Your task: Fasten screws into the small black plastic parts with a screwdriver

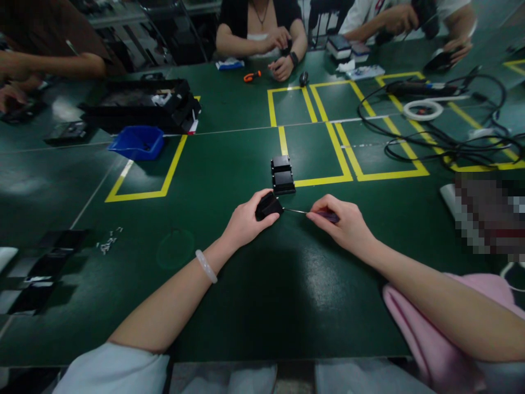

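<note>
My left hand (251,220) is closed around a small black case (269,206), held low over the green table. In my right hand (342,219) is a screwdriver (327,215) with a dark handle, pinched between thumb and fingers. Its thin metal shaft points left, and the tip meets or nearly meets the right edge of the case, where a small silvery spot shows. Just beyond my left hand lie black blocks (283,179) in a short row, with small silvery bits along their sides. A little heap of small screws (109,242) sits off to the left.
Black flat pieces (57,254) lie at the left. A blue scoop tray (137,143) stands before black bins (139,106). Coiled black cable (435,145) and a white ring (423,110) spread at right. Pink cloth (447,323) is under my right forearm. Other people work across the table.
</note>
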Demonstrator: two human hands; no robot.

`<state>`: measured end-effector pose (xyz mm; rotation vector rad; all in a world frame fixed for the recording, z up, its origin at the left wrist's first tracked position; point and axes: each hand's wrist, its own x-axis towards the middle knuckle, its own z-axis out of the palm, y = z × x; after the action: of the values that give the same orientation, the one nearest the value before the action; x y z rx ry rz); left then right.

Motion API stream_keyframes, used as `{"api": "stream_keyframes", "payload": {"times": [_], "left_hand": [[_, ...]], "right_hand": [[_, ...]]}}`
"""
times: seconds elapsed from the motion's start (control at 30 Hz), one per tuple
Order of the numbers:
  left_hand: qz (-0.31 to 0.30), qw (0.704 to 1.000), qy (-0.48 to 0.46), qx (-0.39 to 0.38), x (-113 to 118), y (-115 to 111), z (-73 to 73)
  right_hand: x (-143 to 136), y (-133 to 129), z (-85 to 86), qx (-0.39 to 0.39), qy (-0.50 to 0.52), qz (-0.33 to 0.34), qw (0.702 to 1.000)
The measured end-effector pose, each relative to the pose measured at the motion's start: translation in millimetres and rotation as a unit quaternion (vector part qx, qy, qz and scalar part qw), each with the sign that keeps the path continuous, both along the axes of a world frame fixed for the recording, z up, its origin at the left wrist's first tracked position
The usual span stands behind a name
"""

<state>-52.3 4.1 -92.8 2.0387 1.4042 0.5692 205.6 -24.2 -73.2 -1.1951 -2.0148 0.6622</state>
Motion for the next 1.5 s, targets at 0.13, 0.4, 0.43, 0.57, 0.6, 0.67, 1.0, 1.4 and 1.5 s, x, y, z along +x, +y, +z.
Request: {"api": "stream_keyframes", "payload": {"times": [0.13,0.4,0.43,0.57,0.6,0.67,1.0,1.4,1.5], "left_hand": [[0.001,1.000,-0.003,-0.004,0.0,-0.2,-1.3],[0.002,1.000,-0.010,-0.001,-0.9,0.2,-3.9],[0.003,1.000,-0.010,-0.001,-1.0,0.3,-3.8],[0.002,1.000,-0.012,0.000,-1.1,0.9,-3.8],[0.001,1.000,-0.011,0.001,-1.1,1.0,-3.9],[0.001,1.000,-0.011,0.003,-1.0,1.3,-4.1],[0.003,1.000,-0.016,0.001,-1.1,0.7,-1.8],[0.009,1.000,-0.004,0.007,-0.1,1.0,-2.2],[0.008,1.000,-0.005,0.006,-0.1,0.8,-1.3]], "right_hand": [[1.0,-0.5,0.4,-0.037,0.011,0.004,0.999],[-2.2,-2.3,3.1,-0.028,0.027,-0.014,0.999],[-2.6,-2.5,3.0,-0.027,0.027,-0.013,0.999],[-3.0,-3.1,3.8,-0.028,0.019,-0.010,0.999],[-2.9,-3.3,4.3,-0.029,0.017,-0.008,0.999],[-2.9,-3.5,5.4,-0.041,0.014,-0.001,0.999],[-2.7,-3.5,2.9,-0.019,-0.005,0.000,1.000],[-2.6,-2.4,1.5,-0.027,-0.017,-0.003,0.999],[-2.8,-1.9,1.4,-0.021,-0.020,-0.007,1.000]]}}
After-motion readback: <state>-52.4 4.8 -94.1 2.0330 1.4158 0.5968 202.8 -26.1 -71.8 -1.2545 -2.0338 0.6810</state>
